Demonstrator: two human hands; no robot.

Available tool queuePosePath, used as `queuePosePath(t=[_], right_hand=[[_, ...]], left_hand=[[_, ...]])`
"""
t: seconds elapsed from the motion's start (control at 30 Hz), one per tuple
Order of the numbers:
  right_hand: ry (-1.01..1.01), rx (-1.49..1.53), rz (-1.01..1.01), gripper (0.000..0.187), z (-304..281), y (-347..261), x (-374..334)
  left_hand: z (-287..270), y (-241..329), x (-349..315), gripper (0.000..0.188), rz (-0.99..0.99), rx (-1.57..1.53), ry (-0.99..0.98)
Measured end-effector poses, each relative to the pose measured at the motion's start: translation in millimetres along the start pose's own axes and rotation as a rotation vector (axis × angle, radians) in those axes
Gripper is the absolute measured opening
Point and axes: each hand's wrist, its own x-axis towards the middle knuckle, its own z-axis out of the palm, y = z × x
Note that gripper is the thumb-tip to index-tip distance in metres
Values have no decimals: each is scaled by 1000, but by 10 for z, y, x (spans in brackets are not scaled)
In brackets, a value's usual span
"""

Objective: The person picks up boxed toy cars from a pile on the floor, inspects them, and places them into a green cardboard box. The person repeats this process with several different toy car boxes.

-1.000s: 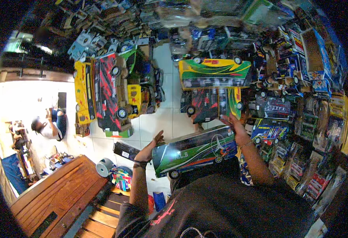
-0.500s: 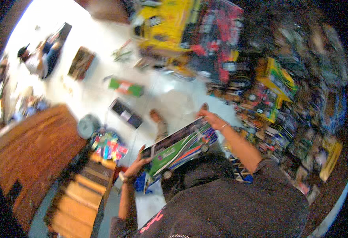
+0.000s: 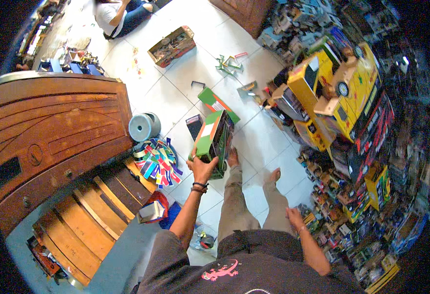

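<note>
My left hand (image 3: 204, 169), with dark bands at its wrist, is closed on the near end of a green toy bus body (image 3: 207, 138). The bus has orange and white patches on its upper face and a dark side. It is held out over the floor in front of my left foot. A flat green and orange piece (image 3: 220, 106) lies just beyond it, partly covered, and a small black box (image 3: 194, 126) stands beside it. My right hand (image 3: 294, 218) hangs by my right leg, its fingers curled in with nothing visible in them.
Large yellow toy vehicles (image 3: 342, 93) and many small wooden models (image 3: 342, 210) crowd the right. On the left are a carved wooden panel (image 3: 63, 112), a grey-blue round container (image 3: 144, 126), and colourful strips (image 3: 157, 161). Farther off sit an open box (image 3: 172, 46) and a person (image 3: 122, 18).
My right hand has let go of the toy bus and dropped beside my right leg. The left hand has carried the bus forward over the floor. My view has turned.
</note>
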Motion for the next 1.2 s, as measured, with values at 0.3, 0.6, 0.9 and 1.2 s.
queuePosePath(t=[0.3,0.6,0.9,1.2], right_hand=[[13,121,24,39,424,762,-250],[110,-113,142,41,588,558,-411],[83,-441,316,43,618,624,-628],[-23,-319,500,49,586,683,-946]], left_hand=[[-140,264,1691,93,180,190,325],[320,-296,3682,90,303,351,498],[999,-995,4358,93,395,270,487],[1374,-1888,4241,117,173,324,346]])
